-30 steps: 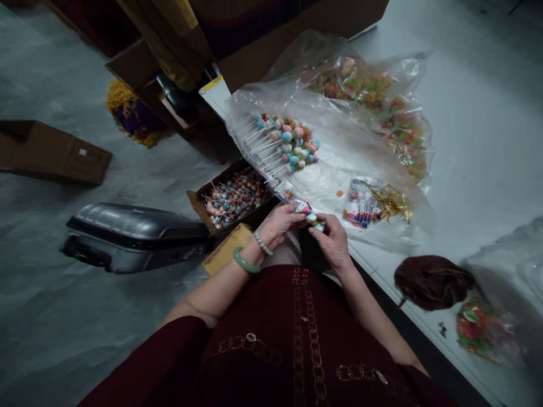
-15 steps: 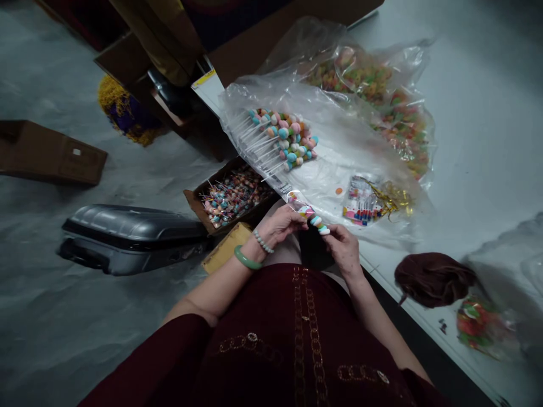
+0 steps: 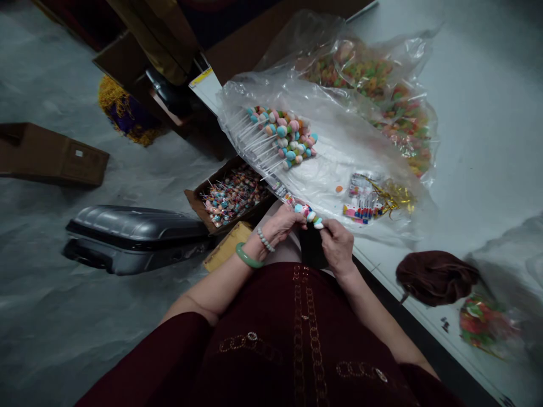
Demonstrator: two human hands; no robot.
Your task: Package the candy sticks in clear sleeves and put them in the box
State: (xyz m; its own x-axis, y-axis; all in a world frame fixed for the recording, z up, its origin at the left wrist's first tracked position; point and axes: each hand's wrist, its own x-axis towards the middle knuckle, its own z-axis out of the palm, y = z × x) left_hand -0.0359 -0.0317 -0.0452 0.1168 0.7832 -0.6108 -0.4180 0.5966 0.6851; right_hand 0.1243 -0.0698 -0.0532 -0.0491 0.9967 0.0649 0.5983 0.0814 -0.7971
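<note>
Between my hands, just over the table's near edge, is a candy skewer [image 3: 314, 218] of white, blue, yellow and green marshmallow-like pieces. My left hand [image 3: 280, 224], wearing a bead bracelet and a green bangle, pinches a small printed clear wrapper [image 3: 289, 199] around the skewer's left part. The fingers of my right hand [image 3: 337, 242] are closed on the skewer's right end; its stick is hidden. Beyond lies a pile of similar candy skewers [image 3: 288, 135] on a clear plastic sheet [image 3: 324, 175]. Printed wrappers [image 3: 358, 199] and gold twist ties [image 3: 399, 196] rest to the right.
A cardboard box [image 3: 193, 202] full of wrapped candy sticks [image 3: 233, 195] stands left of my knees, by a yellow box [image 3: 227, 247]. A grey suitcase [image 3: 139, 229] is on the floor. Bags of gummy candy [image 3: 369, 76] lie at the back; dark brown cloth [image 3: 435, 277] sits right.
My right hand has moved a little left, closer to my left hand. Less of the candy skewer's right end shows between them, and the candy sits slightly further left.
</note>
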